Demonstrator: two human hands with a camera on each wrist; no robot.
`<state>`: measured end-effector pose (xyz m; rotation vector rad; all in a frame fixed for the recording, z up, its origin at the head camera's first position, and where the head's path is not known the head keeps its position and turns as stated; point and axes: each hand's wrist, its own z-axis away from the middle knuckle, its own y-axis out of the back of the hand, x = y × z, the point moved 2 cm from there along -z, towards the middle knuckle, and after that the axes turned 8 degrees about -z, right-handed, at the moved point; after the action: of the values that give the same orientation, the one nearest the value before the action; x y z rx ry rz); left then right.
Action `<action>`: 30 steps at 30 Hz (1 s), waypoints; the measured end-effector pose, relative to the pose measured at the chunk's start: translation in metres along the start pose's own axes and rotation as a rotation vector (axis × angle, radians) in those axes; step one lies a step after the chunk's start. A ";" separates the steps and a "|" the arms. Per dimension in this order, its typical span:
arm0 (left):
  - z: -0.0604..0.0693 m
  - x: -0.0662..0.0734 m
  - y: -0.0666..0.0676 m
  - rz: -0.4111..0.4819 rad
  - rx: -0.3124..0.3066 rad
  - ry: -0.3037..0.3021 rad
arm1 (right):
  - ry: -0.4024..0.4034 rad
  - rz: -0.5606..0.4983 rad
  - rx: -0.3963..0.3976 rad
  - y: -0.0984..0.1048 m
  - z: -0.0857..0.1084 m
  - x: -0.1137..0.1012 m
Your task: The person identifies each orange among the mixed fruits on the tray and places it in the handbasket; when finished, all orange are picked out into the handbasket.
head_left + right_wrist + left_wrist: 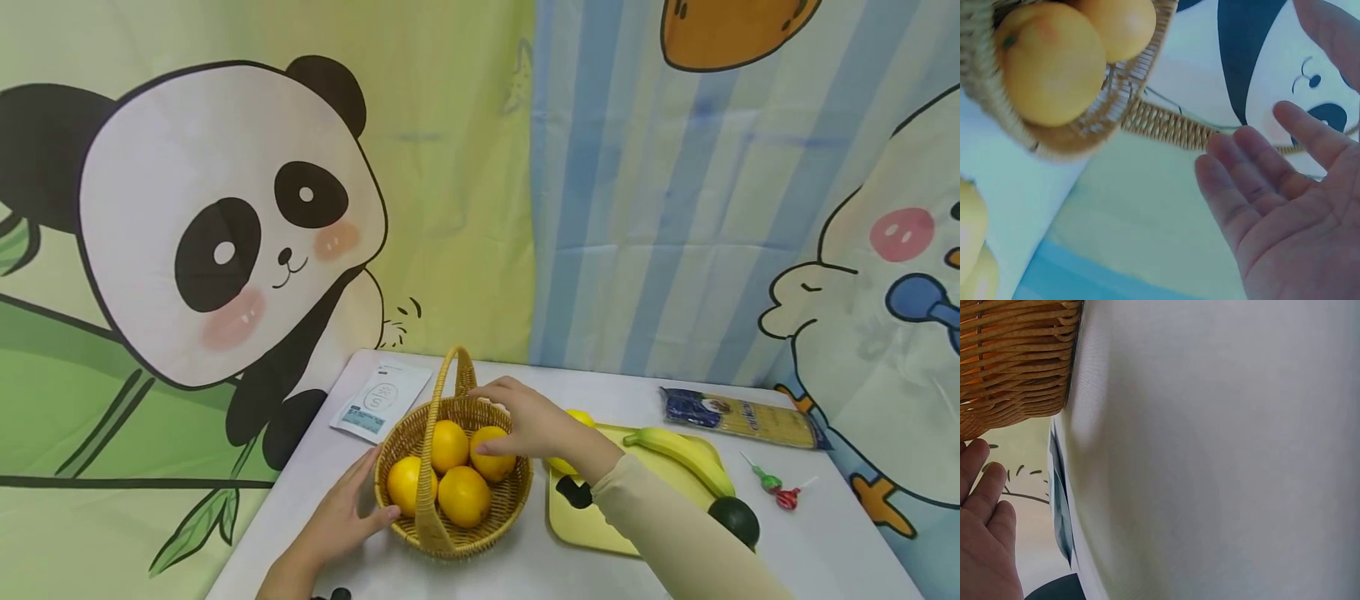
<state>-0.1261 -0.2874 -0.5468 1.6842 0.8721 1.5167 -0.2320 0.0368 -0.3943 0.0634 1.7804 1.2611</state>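
Observation:
A wicker basket (517,508) with an arched handle stands on the white table, holding several oranges (465,497). At its left side my left hand (341,508) rests against the weave, fingers spread and thumb near the rim. In the left wrist view, that hand's extended fingers (988,487) reach the underside of the basket wall (1016,369). My right hand (528,417) hovers over the basket's right rim, beside the handle. The right wrist view shows its fingers (1229,187) loosely extended with nothing held, and oranges (1054,65) in the basket close by.
Right of the basket lies a yellow tray (600,533) with a banana (686,457), a yellow fruit (562,464) partly hidden by my arm, and a dark green avocado (735,522) at its edge. Lollipops (786,498), a pasta packet (746,418) and a white pouch (382,402) lie around.

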 end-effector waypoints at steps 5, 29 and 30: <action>0.001 -0.002 0.002 0.007 0.006 -0.013 | -0.002 -0.042 0.081 0.011 0.015 0.007; 0.009 -0.009 0.009 -0.031 0.018 -0.006 | -0.245 0.069 0.405 0.027 0.122 0.089; 0.009 -0.009 0.009 -0.041 0.018 -0.001 | -0.270 0.092 0.416 0.028 0.126 0.092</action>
<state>-0.1174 -0.3001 -0.5443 1.6701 0.9172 1.4852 -0.2092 0.1876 -0.4377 0.5325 1.7868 0.8770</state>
